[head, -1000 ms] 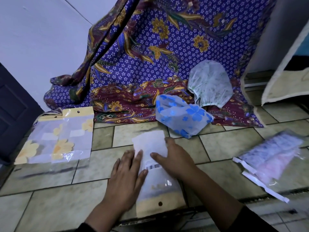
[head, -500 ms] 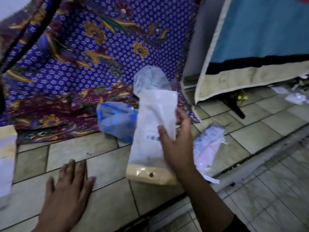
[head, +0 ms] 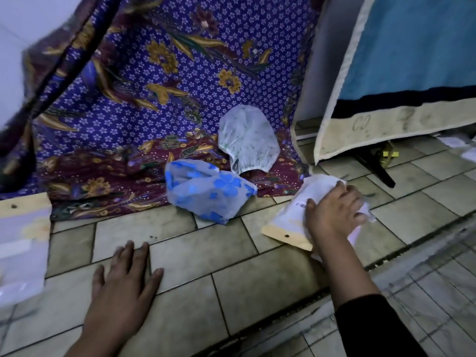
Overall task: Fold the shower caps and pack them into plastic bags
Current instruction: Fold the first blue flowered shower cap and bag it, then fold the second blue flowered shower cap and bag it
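A packed plastic bag with a tan header card and a barcode label lies on the tiled floor at the right. My right hand rests palm-down on it, fingers spread over its top. Another bag's pale edge shows underneath it. My left hand lies flat on the tiles, holding nothing. A loose blue-flowered shower cap sits in the middle at the cloth's edge. Behind it, a white cap with a green print leans on the batik cloth.
A stack of flat bags with yellow flowers and tan headers lies at the left edge. A cabinet with a blue cover stands at the back right. A dark floor joint crosses in front of me.
My right hand lifted the packed bag from between my hands, carried it right and laid it down on the other bag. My left hand stayed flat on the floor. The view turned right.
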